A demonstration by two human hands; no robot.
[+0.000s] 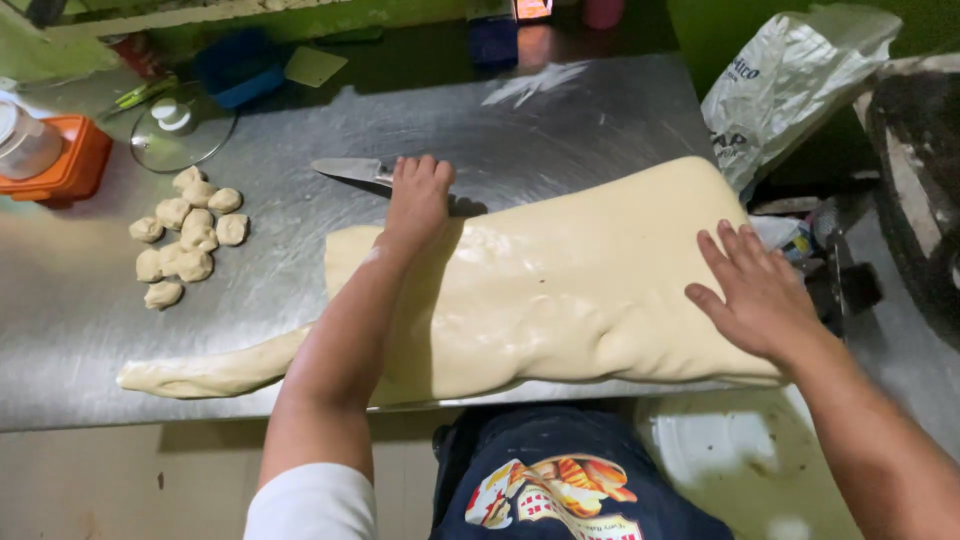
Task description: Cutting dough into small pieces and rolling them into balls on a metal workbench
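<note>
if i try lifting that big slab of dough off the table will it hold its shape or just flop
The dough slab would probably sag and stretch: it lies flat with soft dents and a thin tail trailing left. It looks heavy, spanning much of the steel table.
</note>
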